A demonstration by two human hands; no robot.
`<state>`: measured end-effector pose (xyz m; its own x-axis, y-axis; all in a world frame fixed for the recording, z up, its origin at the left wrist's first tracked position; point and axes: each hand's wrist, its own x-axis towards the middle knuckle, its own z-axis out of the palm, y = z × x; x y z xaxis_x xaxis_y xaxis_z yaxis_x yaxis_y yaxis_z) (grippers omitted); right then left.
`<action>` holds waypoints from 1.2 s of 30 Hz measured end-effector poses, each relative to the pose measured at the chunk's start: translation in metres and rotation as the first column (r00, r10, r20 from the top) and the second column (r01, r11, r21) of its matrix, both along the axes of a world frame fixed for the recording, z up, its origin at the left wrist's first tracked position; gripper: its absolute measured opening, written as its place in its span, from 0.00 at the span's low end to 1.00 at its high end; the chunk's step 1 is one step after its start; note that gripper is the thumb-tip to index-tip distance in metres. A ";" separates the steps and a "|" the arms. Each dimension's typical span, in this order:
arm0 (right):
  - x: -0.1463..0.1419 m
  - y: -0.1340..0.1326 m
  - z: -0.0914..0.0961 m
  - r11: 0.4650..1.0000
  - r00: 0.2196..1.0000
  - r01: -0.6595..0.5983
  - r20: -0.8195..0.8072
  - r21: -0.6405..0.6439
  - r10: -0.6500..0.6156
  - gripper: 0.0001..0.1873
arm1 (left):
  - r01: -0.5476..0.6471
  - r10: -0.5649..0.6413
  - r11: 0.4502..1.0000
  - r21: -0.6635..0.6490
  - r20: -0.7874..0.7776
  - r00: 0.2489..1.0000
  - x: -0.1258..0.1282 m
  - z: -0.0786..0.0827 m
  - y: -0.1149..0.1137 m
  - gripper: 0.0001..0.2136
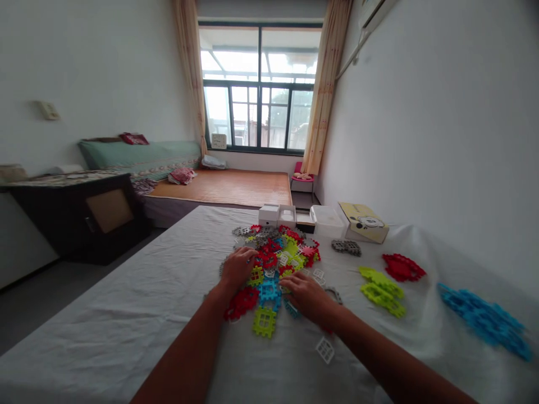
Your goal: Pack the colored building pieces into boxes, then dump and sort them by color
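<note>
A heap of square plastic waffle tiles [280, 252] in red, blue, yellow-green, grey and white lies on the white-covered table [126, 314]. My left hand [238, 266] rests on the heap's left edge with fingers curled over the tiles. My right hand [305, 294] lies on the heap's near side, fingers bent down onto the pieces. Whether either hand grips a tile is hidden. A yellow-green tile [264, 321] and a red tile [242, 303] lie between my forearms. A white tile [325, 349] lies beside my right forearm.
Sorted groups lie to the right: grey tiles [346, 247], red tiles [403, 267], yellow-green tiles [381, 290], blue tiles [484, 321]. White boxes [278, 215], a clear tub [327, 220] and a yellow carton [364, 222] stand at the table's far edge. A dark cabinet [80, 216] stands left.
</note>
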<state>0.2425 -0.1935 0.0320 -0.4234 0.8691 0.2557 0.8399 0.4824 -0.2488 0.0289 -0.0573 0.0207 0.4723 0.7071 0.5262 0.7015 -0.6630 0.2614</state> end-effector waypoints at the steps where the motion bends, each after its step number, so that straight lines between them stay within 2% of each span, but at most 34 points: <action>1: -0.012 0.007 -0.002 1.000 1.000 -0.001 0.014 0.004 0.001 0.19 | 0.001 -0.001 1.000 -0.002 -0.003 1.000 0.000 0.000 0.000 0.09; 5: -0.031 0.026 -0.004 1.000 0.999 0.006 0.051 -0.021 -0.005 0.22 | 0.024 -0.024 1.000 -0.007 -0.033 0.999 0.001 0.002 -0.003 0.09; 7: -0.028 0.027 -0.003 0.999 0.997 0.024 0.077 -0.036 -0.022 0.21 | 0.039 -0.040 0.999 -0.006 -0.041 0.998 0.001 0.002 -0.004 0.09; 11: -0.008 0.021 0.001 0.987 0.981 0.162 0.110 -0.008 -0.161 0.19 | 0.064 -0.064 0.998 -0.009 -0.040 0.997 0.003 0.002 -0.005 0.09; 15: 0.004 0.016 -0.002 0.992 0.990 0.121 0.081 -0.030 -0.119 0.21 | 0.075 -0.075 0.997 0.001 -0.064 0.995 0.006 0.002 -0.006 0.09; 18: 0.003 0.013 -0.004 0.991 0.990 0.131 0.057 -0.026 -0.129 0.15 | 0.087 -0.087 0.996 0.000 -0.077 0.993 0.006 0.002 -0.006 0.10; 22: 0.003 0.006 0.007 0.989 0.988 0.147 -0.050 0.005 -0.147 0.11 | 0.125 -0.126 0.992 -0.010 -0.083 0.989 0.004 -0.001 -0.002 0.10; 25: 0.025 -0.004 0.018 0.978 0.970 0.192 -0.168 0.084 -0.176 0.12 | 0.133 -0.133 0.991 -0.015 -0.080 0.988 0.002 -0.003 0.004 0.11; 27: 0.059 -0.013 0.020 0.946 0.931 0.305 -0.245 0.109 -0.272 0.14 | 0.142 -0.143 0.990 -0.020 -0.084 0.986 0.002 -0.003 0.007 0.11; 30: 0.140 -0.036 0.016 0.837 0.790 0.544 -0.372 0.056 -0.488 0.19 | 0.157 -0.159 0.987 -0.029 -0.090 0.983 0.004 -0.002 0.008 0.11; 31: 0.174 -0.047 0.013 0.777 0.717 0.628 -0.416 0.039 -0.559 0.20 | 0.159 -0.161 0.987 -0.033 -0.091 0.983 0.004 -0.002 0.008 0.11; 32: 0.209 -0.061 0.010 0.694 0.636 0.719 -0.442 0.039 -0.633 0.22 | 0.160 -0.163 0.986 -0.036 -0.091 0.982 0.004 -0.002 0.008 0.11; 33: 0.245 -0.076 0.006 0.592 0.545 0.804 -0.460 0.051 -0.701 0.23 | 0.163 -0.166 0.986 -0.039 -0.090 0.982 0.004 -0.002 0.008 0.11; 34: 0.280 -0.093 0.003 0.462 0.436 0.884 -0.477 0.069 -0.763 0.25 | 0.167 -0.170 0.985 -0.041 -0.086 0.982 0.004 -0.003 0.009 0.11; 36: 0.342 -0.130 -0.003 0.160 0.190 0.982 -0.474 0.103 -0.860 0.26 | 0.177 -0.179 0.983 -0.041 -0.072 0.981 0.004 -0.005 0.011 0.11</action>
